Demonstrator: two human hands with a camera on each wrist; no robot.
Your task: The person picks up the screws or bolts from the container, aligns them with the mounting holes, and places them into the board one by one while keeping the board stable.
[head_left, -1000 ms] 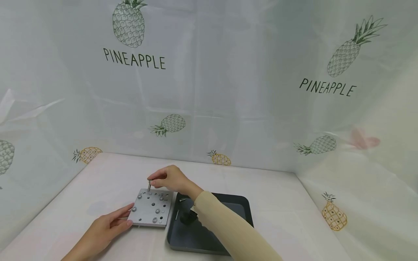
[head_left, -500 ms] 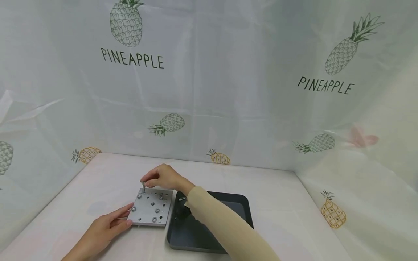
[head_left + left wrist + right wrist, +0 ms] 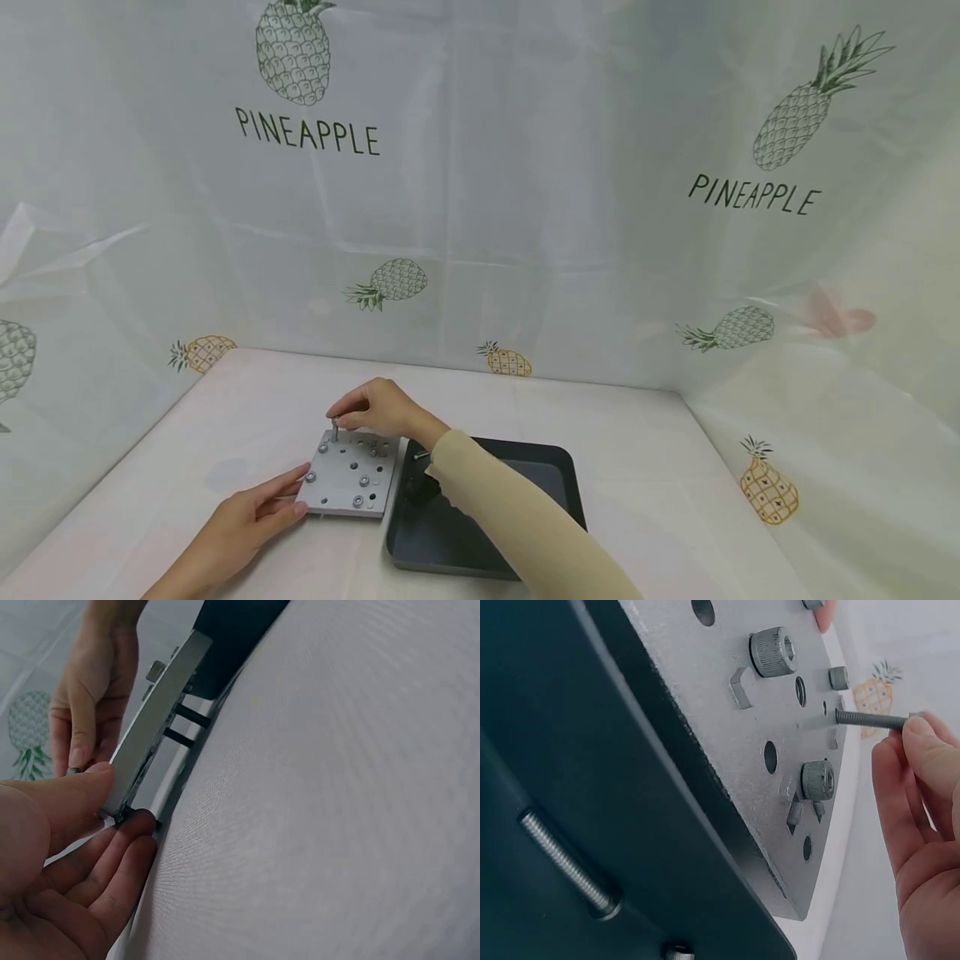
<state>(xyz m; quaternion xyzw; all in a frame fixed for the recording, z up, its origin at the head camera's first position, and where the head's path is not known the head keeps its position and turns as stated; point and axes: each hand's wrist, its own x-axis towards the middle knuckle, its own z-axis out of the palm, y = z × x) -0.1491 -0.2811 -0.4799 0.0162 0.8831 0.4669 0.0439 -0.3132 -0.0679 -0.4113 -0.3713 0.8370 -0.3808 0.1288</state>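
My right hand [image 3: 386,408] pinches a hex socket screw [image 3: 871,720] by its head, between thumb and fingers. The screw stands roughly upright, its threaded tip at a hole near the far left corner of a flat metal plate [image 3: 341,483]. How far the tip has entered cannot be told. Several other socket screws [image 3: 773,652] sit in the plate, which has further bare holes. My left hand [image 3: 247,521] grips the near left corner, thumb on the upper face and fingers under the edge. In the left wrist view, screw shanks [image 3: 193,715] stick out beneath the plate, which is raised off the table.
A dark shallow tray [image 3: 442,550] lies right of the plate, partly covered by my right sleeve [image 3: 517,517]. Loose screws [image 3: 568,861] lie inside it. A white sheet printed with pineapples [image 3: 510,208] hangs behind the pale table [image 3: 637,483].
My right hand has moved left with the screw, taking its tip towards the plate's far left corner. In the last half second it barely moves. The left hand stays on the plate.
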